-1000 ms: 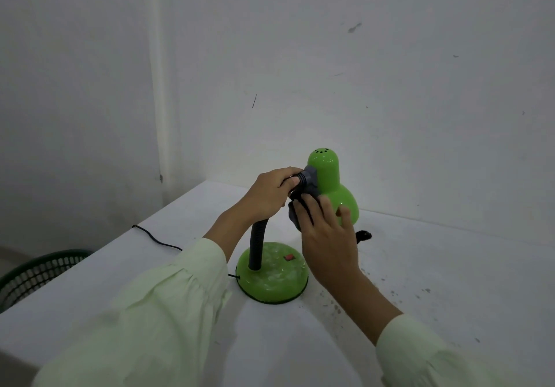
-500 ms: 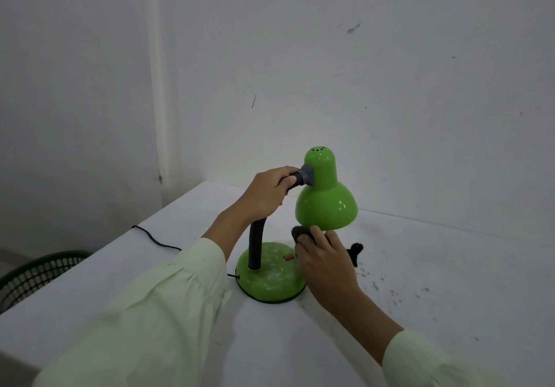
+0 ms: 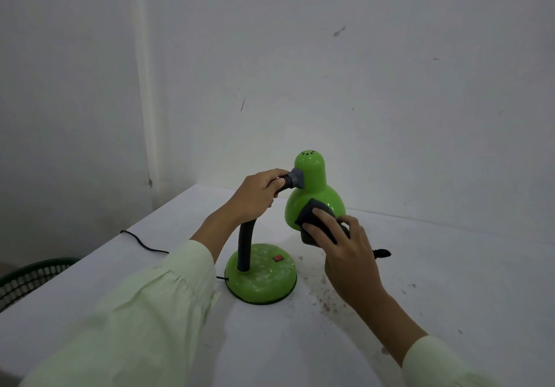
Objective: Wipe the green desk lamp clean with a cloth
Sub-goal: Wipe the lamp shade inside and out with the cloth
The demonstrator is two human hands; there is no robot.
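A green desk lamp stands on a white table, its bell-shaped shade (image 3: 312,185) held up by a dark flexible neck (image 3: 244,245) above a round green base (image 3: 261,278) with a red switch. My left hand (image 3: 258,194) grips the top of the neck just behind the shade. My right hand (image 3: 345,251) presses a dark grey cloth (image 3: 315,215) against the lower front of the shade. My fingers cover much of the cloth.
The white table (image 3: 450,281) meets a white wall at the back and carries brown specks right of the base. A black cord (image 3: 141,242) runs off the left edge. The black plug (image 3: 381,253) lies behind my right hand. A dark green mesh basket (image 3: 30,278) sits lower left.
My right hand dropped with the cloth from the shade's upper side to below its rim, then came back up onto the lower front. The shade now sits more upright. My left hand kept its grip.
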